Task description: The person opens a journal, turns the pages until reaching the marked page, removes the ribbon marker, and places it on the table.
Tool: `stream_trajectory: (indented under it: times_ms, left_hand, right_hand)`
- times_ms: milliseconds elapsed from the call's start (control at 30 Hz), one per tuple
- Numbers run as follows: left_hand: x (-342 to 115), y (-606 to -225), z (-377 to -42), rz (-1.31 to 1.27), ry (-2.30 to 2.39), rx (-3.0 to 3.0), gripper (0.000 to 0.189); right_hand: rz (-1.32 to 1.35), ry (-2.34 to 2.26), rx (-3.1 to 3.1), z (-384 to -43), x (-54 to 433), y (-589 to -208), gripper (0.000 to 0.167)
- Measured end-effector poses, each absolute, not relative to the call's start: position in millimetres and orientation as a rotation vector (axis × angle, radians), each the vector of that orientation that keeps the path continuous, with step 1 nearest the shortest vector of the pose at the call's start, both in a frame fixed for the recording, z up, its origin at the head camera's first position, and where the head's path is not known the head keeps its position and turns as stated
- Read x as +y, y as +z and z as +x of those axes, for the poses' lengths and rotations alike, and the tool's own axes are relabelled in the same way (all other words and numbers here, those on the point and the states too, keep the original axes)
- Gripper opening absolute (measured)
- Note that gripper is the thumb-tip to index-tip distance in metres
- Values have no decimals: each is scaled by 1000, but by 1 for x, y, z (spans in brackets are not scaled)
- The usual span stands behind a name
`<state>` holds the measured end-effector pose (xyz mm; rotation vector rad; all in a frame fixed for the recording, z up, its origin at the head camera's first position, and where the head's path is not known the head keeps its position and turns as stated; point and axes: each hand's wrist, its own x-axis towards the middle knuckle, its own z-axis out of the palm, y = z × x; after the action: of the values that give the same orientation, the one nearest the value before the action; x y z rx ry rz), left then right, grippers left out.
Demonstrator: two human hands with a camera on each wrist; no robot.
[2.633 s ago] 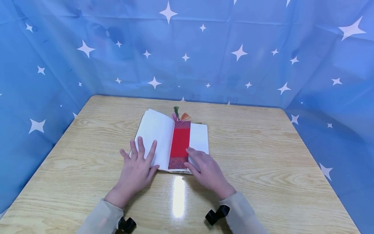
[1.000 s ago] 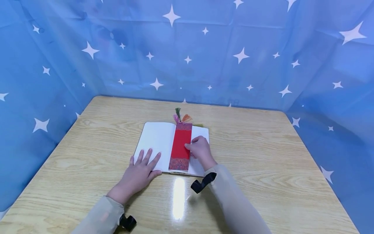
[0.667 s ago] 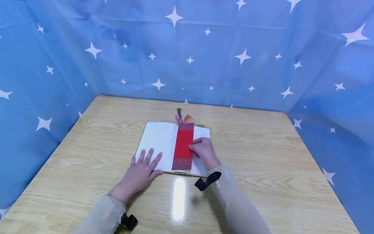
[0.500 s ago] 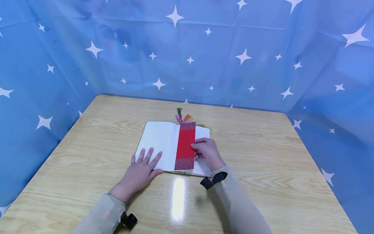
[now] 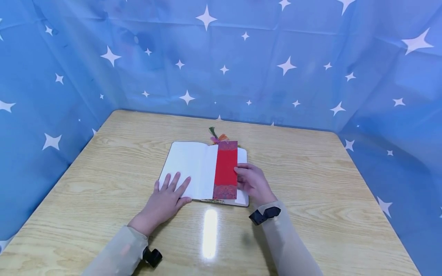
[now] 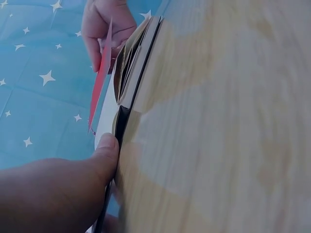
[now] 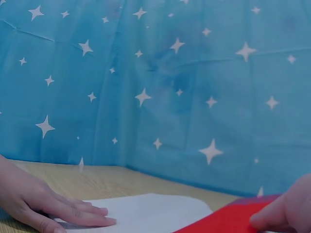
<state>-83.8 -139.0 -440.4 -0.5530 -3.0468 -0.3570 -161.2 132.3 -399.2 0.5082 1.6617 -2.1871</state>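
Note:
An open notebook [image 5: 186, 161] with blank white pages lies on the table. Over its right page is a red bookmark [image 5: 226, 165] with patterned purple ends and green, pink and orange tassels [image 5: 218, 136] at the top. My right hand [image 5: 254, 182] pinches the bookmark's right edge, thumb on top. The left wrist view shows the bookmark [image 6: 100, 77] raised at a slant off the pages. My left hand [image 5: 164, 201] rests on the lower left page with its fingers spread, its thumb by the notebook's bottom edge.
The notebook sits on a pale wooden table [image 5: 310, 172]. Behind and at the sides hangs a blue cloth [image 5: 255, 50] with white stars. Black bands with small black devices [image 5: 264, 215] are strapped to both wrists.
My right hand has gone from resting by the bookmark to pinching its edge, and has shifted the bookmark rightward across the right page. The raised left page has settled flatter under my left hand.

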Motion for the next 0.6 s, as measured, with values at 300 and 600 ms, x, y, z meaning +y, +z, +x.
stream_trajectory:
  times_ms: [300, 600]
  left_hand:
    - [-139, -440, -83, -550, -393, -3048, 61]
    - [-138, -441, -83, -553, -393, -3053, 61]
  right_hand:
    - [482, -2186, 1683, -156, 151, -400, 29]
    - [485, -2208, 1698, -153, 176, -396, 27]
